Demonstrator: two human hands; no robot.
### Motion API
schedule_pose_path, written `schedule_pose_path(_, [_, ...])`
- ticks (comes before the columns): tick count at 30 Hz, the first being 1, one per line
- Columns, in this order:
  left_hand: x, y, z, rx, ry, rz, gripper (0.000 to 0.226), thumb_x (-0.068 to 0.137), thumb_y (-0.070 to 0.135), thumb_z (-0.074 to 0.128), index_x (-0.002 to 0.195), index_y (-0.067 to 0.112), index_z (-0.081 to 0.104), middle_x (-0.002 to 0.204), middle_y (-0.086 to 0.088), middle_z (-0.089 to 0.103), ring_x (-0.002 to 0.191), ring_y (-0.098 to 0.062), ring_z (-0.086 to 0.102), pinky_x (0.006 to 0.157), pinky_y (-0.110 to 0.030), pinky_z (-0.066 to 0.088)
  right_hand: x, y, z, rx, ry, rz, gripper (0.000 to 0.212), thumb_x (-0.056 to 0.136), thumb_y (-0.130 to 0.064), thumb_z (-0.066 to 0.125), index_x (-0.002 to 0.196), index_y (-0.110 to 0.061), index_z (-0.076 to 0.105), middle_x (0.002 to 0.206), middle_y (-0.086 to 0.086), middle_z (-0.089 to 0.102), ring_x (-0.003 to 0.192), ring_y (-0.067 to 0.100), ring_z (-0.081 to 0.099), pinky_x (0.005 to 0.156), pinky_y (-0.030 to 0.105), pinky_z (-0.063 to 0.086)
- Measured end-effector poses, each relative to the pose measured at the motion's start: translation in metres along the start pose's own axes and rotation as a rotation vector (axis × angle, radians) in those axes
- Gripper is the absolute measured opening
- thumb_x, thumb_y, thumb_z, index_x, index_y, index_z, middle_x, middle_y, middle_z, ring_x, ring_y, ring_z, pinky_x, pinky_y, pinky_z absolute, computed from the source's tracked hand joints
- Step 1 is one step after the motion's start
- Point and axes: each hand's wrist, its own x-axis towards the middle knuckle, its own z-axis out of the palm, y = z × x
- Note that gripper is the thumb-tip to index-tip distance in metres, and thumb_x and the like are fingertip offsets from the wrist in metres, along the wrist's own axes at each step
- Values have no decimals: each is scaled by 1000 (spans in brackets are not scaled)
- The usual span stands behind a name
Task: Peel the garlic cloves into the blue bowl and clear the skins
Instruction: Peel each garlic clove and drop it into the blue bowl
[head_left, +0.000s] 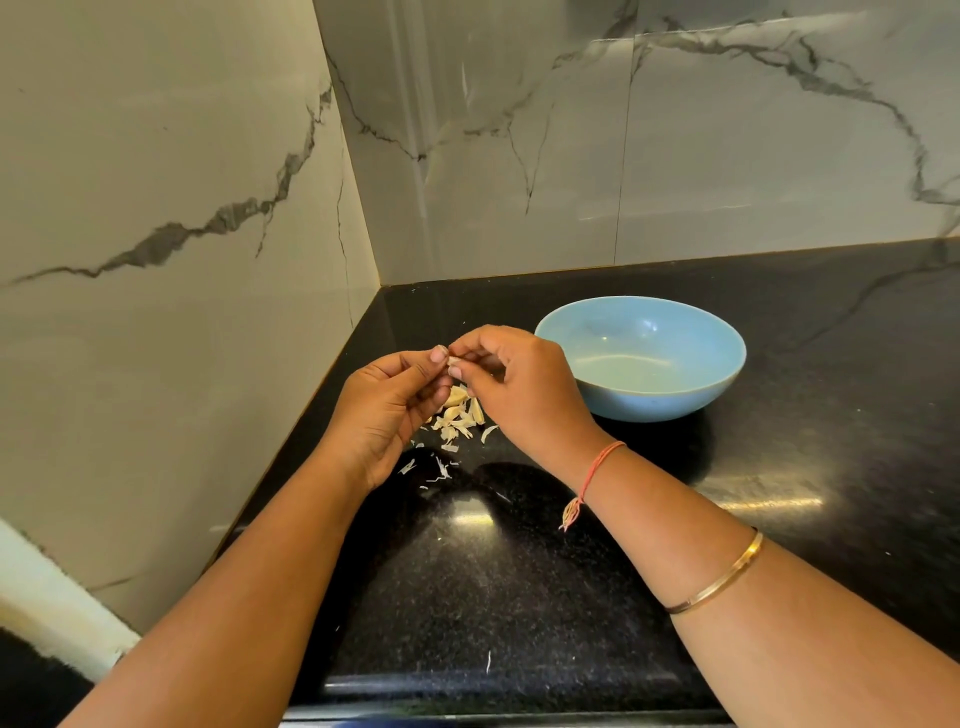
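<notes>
Garlic clove (455, 360) held above worktop (779, 467) near its left edge, toward back-left corner | left hand (387, 410) — fingers curled, pinching clove | right hand (519, 389) — thumb and forefinger pinching same clove | loose cloves and skins (457, 418) heaped on worktop below hands | blue bowl (649, 402) upright on worktop, just beside right hand, nearer back edge

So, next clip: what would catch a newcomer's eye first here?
The left hand and right hand meet mid-frame, pinching a clove between their fingertips above a pile of cloves and skins on the black counter. Just to their right sits the blue bowl, with nothing visible inside it.
</notes>
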Motion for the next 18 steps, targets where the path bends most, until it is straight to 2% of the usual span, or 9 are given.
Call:
schedule_pose_path(2, [0, -2, 0, 54, 8, 23, 11, 81, 14, 64, 84, 5, 68, 72, -4, 69, 64, -7, 64, 62, -15, 54, 1, 1, 0, -62, 19, -19, 9, 85, -13, 66, 92, -9, 70, 87, 4, 69, 78, 14, 64, 72, 28, 55])
schedule_pose_path(4, [2, -3, -2, 206, 83, 92, 10, 88, 13, 60, 84, 9, 69, 77, -4, 70, 68, -8, 65, 65, -17, 55, 2, 1, -3, -143, 54, -40, 9, 86, -13, 66, 92, -8, 70, 87, 5, 68, 78, 16, 63, 71, 30, 55])
schedule_pose_path(7, [6, -3, -7, 498, 244, 235, 12, 88, 20, 63, 77, 19, 68, 78, -1, 70, 72, -12, 64, 72, -24, 55, 6, -4, -17, -246, 122, -83, 12, 86, -12, 64, 95, -6, 69, 89, 9, 67, 79, 20, 62, 70, 31, 54])
schedule_pose_path(9, [7, -2, -9, 554, 293, 286, 13, 87, 24, 65, 74, 22, 67, 77, 1, 69, 72, -13, 63, 76, -30, 55, 9, -9, -30, -334, 170, -80, 12, 87, -11, 63, 97, -6, 68, 92, 10, 67, 82, 22, 62, 70, 27, 49])
schedule_pose_path(12, [5, -1, -9, 606, 324, 319, 15, 85, 28, 67, 70, 23, 66, 71, 3, 67, 66, -12, 60, 77, -35, 56, 13, -10, -51, -511, 161, 66, 17, 92, -14, 55, 104, -7, 65, 103, 10, 64, 92, 23, 58, 69, 22, 34])
schedule_pose_path(14, [5, -1, -8, 634, 328, 324, 17, 84, 30, 67, 69, 23, 66, 69, 4, 66, 65, -11, 59, 79, -37, 56, 14, -9, -60, -625, 79, 211, 20, 93, -13, 53, 110, -7, 62, 110, 12, 61, 100, 26, 57, 71, 27, 37])
schedule_pose_path(16, [4, -1, -8, 641, 333, 325, 19, 84, 32, 67, 68, 22, 67, 69, 4, 66, 67, -10, 60, 82, -39, 55, 15, -9, -64, -690, -23, 342, 24, 92, -11, 54, 115, -7, 59, 114, 15, 61, 105, 30, 56, 83, 35, 44])
schedule_pose_path(18, [4, -2, -7, 635, 333, 322, 21, 84, 36, 66, 67, 23, 67, 70, 6, 68, 69, -9, 62, 82, -38, 55, 14, -9, -64, -731, -96, 423, 29, 92, -12, 54, 121, -8, 57, 115, 16, 61, 105, 33, 56, 87, 38, 46])
